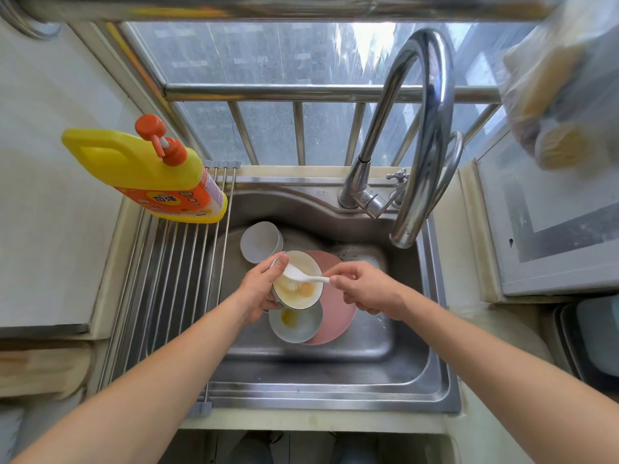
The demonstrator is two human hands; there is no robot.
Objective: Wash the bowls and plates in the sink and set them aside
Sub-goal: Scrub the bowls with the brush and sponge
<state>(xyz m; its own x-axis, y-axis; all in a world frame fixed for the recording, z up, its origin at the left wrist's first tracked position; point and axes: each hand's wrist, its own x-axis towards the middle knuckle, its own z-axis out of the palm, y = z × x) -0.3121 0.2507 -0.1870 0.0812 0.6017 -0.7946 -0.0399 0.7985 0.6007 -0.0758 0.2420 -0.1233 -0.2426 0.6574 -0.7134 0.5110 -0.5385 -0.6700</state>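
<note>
My left hand [259,289] grips a dark-rimmed cream ceramic bowl [299,283] smeared with yellow residue, above the steel sink [335,363]. My right hand [363,289] pinches a white spoon [303,275], dipped in it. Below lie another yellow-stained white bowl [294,324] and a round pink plate [338,316]; a small white cup-shaped bowl [261,241] sits behind.

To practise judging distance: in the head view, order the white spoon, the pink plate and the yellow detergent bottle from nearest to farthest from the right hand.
From the right hand:
1. white spoon, pinched in its fingers
2. pink plate, in the sink below it
3. yellow detergent bottle, far left on the rack
</note>
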